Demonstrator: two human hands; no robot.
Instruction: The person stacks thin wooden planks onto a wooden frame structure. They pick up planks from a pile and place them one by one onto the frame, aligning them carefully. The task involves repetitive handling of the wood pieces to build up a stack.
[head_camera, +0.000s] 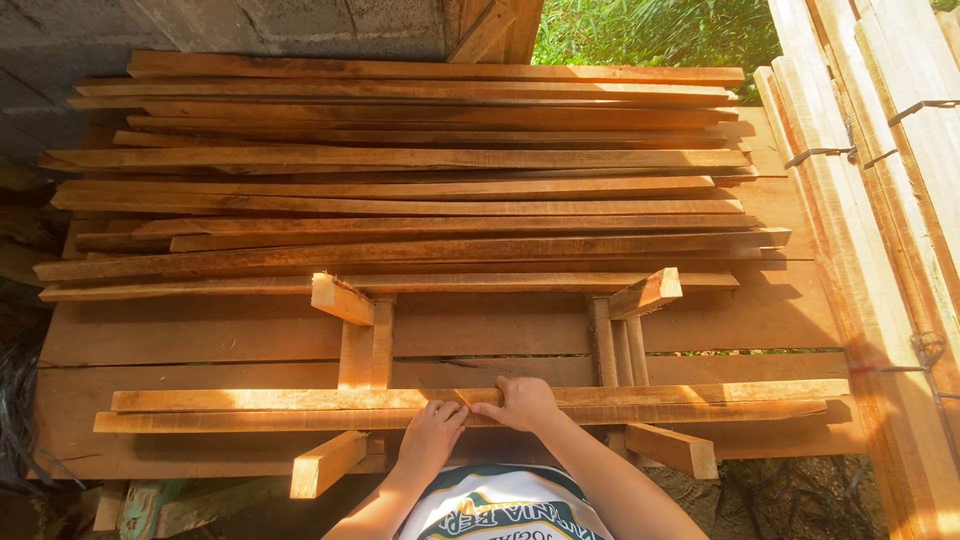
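I'm seeing plank tabletop (200, 340) carrying big stack of wood strips (400, 170). Two long strips (250, 410) lying across wooden jig frame (365, 340) near front edge. Both hands resting on them: right hand (522, 403) grip spread flat, left hand (432, 437) grip loosely curled, pinching nothing.

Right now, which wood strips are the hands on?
On the plank worktable, nearer than the big stack of strips, two long strips lie alone across two wooden cradles. Left hand and right hand rest on them mid-length.
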